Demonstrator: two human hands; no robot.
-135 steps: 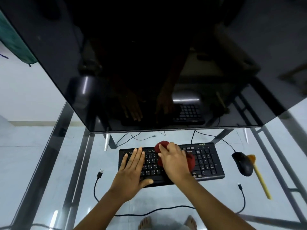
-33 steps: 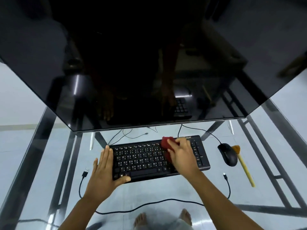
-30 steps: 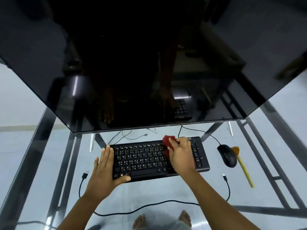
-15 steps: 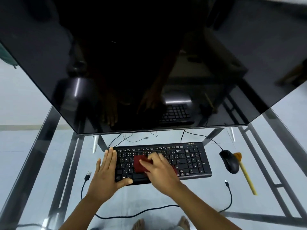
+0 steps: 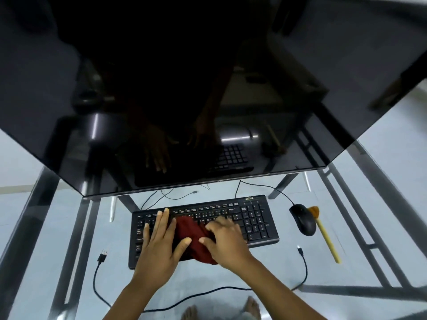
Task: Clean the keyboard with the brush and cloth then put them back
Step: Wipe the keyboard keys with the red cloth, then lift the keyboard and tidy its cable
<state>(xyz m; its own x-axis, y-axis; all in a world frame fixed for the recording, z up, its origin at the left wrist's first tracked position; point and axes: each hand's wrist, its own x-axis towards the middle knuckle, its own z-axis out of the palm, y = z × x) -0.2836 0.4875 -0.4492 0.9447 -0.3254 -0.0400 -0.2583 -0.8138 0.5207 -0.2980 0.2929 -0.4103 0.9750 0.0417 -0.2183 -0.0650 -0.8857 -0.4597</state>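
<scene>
Our right hand (image 5: pixel 225 241) grips the bunched red cloth (image 5: pixel 191 236) at the middle of the keyboard (image 5: pixel 254 218); our left hand (image 5: pixel 159 241) lies flat, fingers straight, steadying the left keys. Hard rubbing could snag a keycap or slide the keyboard toward the mouse (image 5: pixel 302 219) and brush (image 5: pixel 325 236).

Monitor (image 5: pixel 208 88) close behind keyboard (image 5: pixel 254 222), mouse (image 5: pixel 302 219) and brush (image 5: pixel 327 241) to its right, cable (image 5: pixel 93 281) in front, open glass (image 5: pixel 115 236) left

Dim, cool light here, and the black monitor (image 5: pixel 346 65) throws back a bright strip of glare. Wide-angle bending warps the edges; detail's slightly soft.
</scene>
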